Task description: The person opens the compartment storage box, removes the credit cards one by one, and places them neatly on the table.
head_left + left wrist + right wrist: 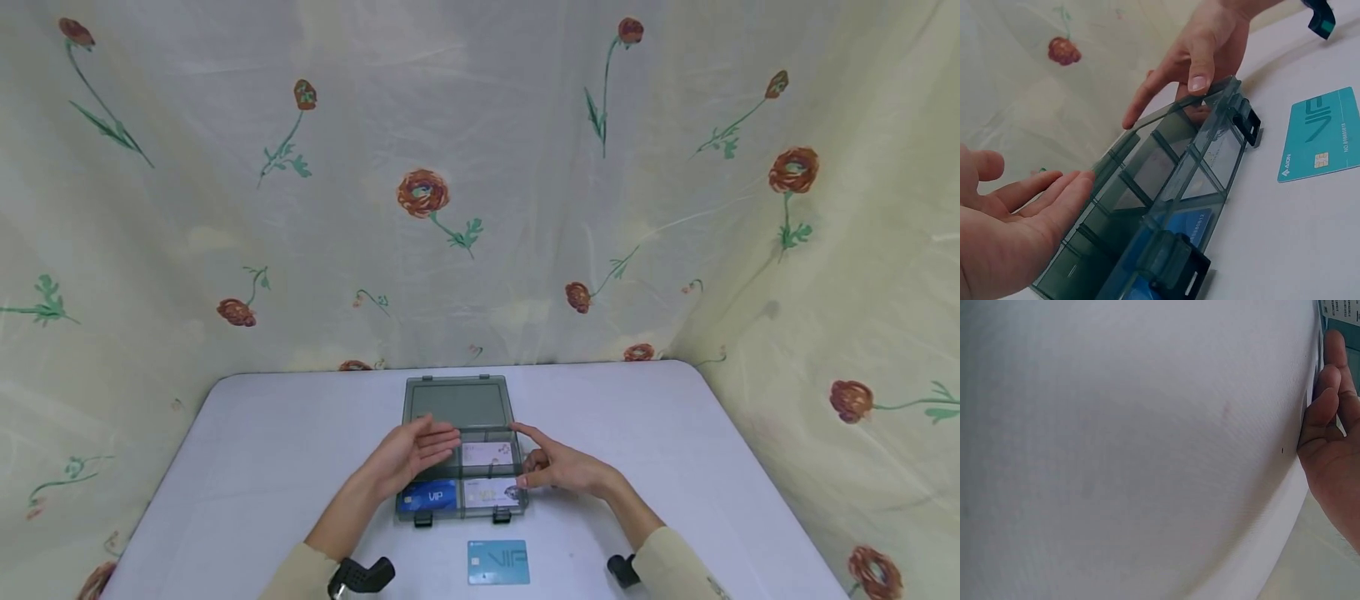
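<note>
A translucent grey-green organizer box (pixel 459 473) lies on the table, its lid (pixel 457 402) folded back flat behind it. Its compartments hold a blue VIP card (pixel 430 496) front left, a pale card (pixel 487 492) front right and another pale card (pixel 486 454) behind that. My left hand (pixel 408 458) hovers at the box's left part with its fingers straight and nothing held. Along the right rim rests my right hand (pixel 566 468), index finger stretched out and thumb near the front corner; its other fingers bend beside the box. A teal VIP card (pixel 1322 134) lies before the box.
Black latches (pixel 502 517) stick out from the box's front edge. White cloth covers the table (pixel 285 450), and a flowered curtain (pixel 495 283) hangs behind and at both sides. Black wrist straps (pixel 363 577) are near both sleeves.
</note>
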Available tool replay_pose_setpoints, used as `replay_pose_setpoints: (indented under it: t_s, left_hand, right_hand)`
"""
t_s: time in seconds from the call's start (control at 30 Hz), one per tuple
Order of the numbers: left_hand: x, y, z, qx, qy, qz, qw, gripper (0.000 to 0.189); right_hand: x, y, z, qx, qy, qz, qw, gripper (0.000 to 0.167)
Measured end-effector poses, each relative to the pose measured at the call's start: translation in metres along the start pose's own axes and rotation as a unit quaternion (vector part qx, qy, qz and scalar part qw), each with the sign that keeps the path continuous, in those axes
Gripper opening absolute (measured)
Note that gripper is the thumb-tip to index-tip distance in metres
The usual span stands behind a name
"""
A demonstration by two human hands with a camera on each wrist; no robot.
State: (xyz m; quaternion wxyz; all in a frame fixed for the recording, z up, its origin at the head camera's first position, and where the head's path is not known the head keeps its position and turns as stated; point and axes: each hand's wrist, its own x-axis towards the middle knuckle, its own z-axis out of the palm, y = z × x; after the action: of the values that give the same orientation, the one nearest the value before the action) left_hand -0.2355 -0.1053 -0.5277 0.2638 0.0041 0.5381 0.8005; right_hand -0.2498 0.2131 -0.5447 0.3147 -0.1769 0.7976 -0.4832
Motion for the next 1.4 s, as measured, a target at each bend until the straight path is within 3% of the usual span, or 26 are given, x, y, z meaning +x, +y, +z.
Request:
replay_pose_setpoints:
  t_s: [0.33,0.53,0.97,1.17,1.4]
  left_hand:
    - [0.016,0.000,-0.003,-0.007,0.013,-0.068,0.9976,0.065]
    - [0.019,0.006,-0.002,0.015,0.013,-0.101,0.9947,0.069]
    - [0.023,0.008,0.001,0.043,0.024,-0.122,0.9913,0.069]
    - [0.023,0.007,0.001,0.041,0.017,-0.123,0.9914,0.069]
    - [0.026,0.008,0.003,0.029,0.031,-0.132,0.9903,0.070]
  right_hand:
    - [-0.002,-0.004,0.002,0.000,0.003,0.005,1.0000,0.094]
    - [-0.001,-0.003,0.001,0.000,0.001,0.002,1.0000,0.094]
    - [-0.001,-0.003,0.001,-0.001,0.004,0.007,1.0000,0.094]
    - [-0.001,-0.003,0.002,0.003,0.002,0.002,1.0000,0.094]
    - [-0.001,-0.003,0.001,0.008,0.000,0.003,1.0000,0.094]
